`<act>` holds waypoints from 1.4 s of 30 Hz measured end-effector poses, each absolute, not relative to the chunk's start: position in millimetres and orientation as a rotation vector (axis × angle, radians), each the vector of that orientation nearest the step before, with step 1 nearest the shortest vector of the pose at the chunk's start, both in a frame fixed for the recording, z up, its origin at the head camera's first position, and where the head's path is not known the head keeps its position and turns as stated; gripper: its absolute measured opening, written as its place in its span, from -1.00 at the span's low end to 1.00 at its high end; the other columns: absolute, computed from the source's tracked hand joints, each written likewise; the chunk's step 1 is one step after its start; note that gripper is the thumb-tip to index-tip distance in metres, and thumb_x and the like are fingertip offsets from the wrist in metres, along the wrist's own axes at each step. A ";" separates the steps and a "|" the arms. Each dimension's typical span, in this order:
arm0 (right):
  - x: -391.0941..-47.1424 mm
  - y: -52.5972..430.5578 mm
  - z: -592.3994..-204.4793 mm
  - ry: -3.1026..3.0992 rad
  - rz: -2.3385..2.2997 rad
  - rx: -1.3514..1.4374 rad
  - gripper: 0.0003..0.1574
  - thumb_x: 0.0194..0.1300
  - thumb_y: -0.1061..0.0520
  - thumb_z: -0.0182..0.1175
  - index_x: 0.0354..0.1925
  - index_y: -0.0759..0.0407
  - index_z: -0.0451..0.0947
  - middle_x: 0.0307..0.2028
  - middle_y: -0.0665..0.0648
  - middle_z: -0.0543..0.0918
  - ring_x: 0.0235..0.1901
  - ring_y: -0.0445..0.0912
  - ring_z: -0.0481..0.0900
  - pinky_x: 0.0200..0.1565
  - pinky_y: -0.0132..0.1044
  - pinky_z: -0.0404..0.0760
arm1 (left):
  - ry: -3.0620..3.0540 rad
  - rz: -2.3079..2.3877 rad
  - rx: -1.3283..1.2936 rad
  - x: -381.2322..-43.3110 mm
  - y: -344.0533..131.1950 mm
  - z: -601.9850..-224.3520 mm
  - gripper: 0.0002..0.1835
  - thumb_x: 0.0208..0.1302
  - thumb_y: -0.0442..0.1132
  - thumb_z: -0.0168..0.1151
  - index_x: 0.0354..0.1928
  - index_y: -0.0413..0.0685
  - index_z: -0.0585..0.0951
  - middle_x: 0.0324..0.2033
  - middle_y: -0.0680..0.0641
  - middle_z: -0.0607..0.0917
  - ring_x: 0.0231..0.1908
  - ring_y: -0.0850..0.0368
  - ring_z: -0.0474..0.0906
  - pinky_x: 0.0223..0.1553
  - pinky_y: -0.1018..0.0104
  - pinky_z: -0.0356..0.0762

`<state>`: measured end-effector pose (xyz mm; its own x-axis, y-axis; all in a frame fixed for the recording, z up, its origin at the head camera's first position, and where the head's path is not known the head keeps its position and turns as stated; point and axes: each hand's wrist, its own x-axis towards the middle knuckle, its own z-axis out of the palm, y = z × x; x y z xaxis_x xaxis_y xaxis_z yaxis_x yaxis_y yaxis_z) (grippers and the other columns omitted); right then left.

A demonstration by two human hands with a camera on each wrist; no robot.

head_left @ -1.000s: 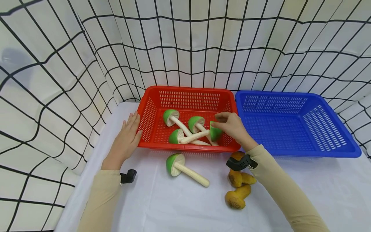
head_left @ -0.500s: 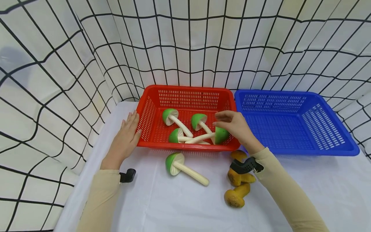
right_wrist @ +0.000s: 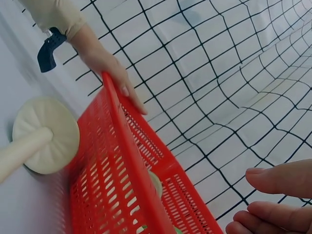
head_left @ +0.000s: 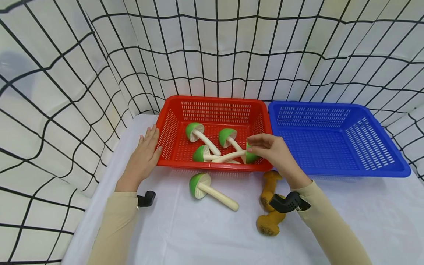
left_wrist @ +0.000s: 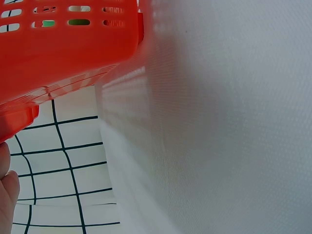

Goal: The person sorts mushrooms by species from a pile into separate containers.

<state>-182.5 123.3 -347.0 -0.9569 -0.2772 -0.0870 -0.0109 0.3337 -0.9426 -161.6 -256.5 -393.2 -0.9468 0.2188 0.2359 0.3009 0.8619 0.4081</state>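
Note:
My left hand (head_left: 142, 158) rests with straight fingers on the left rim of a red plastic basket (head_left: 215, 166). Inside the basket lie several toy mushrooms with green caps and white stems, such as one at the upper left (head_left: 195, 131). My right hand (head_left: 273, 152) is over the basket's right end, partly covering the green cap of the nearest mushroom (head_left: 228, 157). In the right wrist view, the right thumb and fingers (right_wrist: 282, 200) are apart with nothing between them. Another green-capped mushroom (head_left: 216, 195) lies on the white cloth in front of the basket.
A blue plastic basket (head_left: 331, 172) stands right of the red one. Yellow-brown mushrooms (head_left: 269, 225) lie on the cloth below the right hand, partly hidden by the wrist camera (head_left: 286, 202). Black netting (head_left: 216, 55) over white sheeting encloses the back and left.
My right hand has let go of a green-capped mushroom, which now lies slightly further right in the basket. The hand has drawn back toward the front right. My left hand has stayed put.

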 end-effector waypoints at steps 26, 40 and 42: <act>-128.9 141.5 -356.0 2.221 -1.758 -0.315 -0.56 0.20 0.18 0.29 0.04 0.32 0.53 -0.02 0.25 0.63 -0.06 -0.03 0.63 -0.06 -0.34 0.59 | -2.867 -0.675 -0.407 -162.9 -256.6 -392.2 -0.38 0.44 -0.20 -0.21 0.42 -0.38 -0.03 0.44 -0.28 -0.05 0.43 -0.13 -0.22 0.39 -0.03 -0.29; -112.6 132.7 -373.7 2.124 -1.749 -0.428 -0.61 0.22 0.28 0.23 0.00 0.47 0.51 -0.06 0.34 0.62 -0.09 0.02 0.63 -0.07 -0.32 0.60 | -2.869 -0.657 -0.418 -163.2 -256.8 -393.0 -0.38 0.45 -0.20 -0.20 0.41 -0.39 -0.02 0.43 -0.30 -0.04 0.43 -0.15 -0.21 0.39 -0.01 -0.30; -107.0 126.8 -379.2 2.091 -1.743 -0.441 -0.60 0.22 0.27 0.24 -0.01 0.48 0.51 -0.06 0.38 0.61 -0.07 0.12 0.61 -0.07 -0.34 0.59 | -2.868 -0.659 -0.420 -163.3 -256.6 -392.7 -0.38 0.44 -0.21 -0.19 0.41 -0.39 -0.02 0.43 -0.30 -0.04 0.43 -0.15 -0.21 0.39 -0.01 -0.30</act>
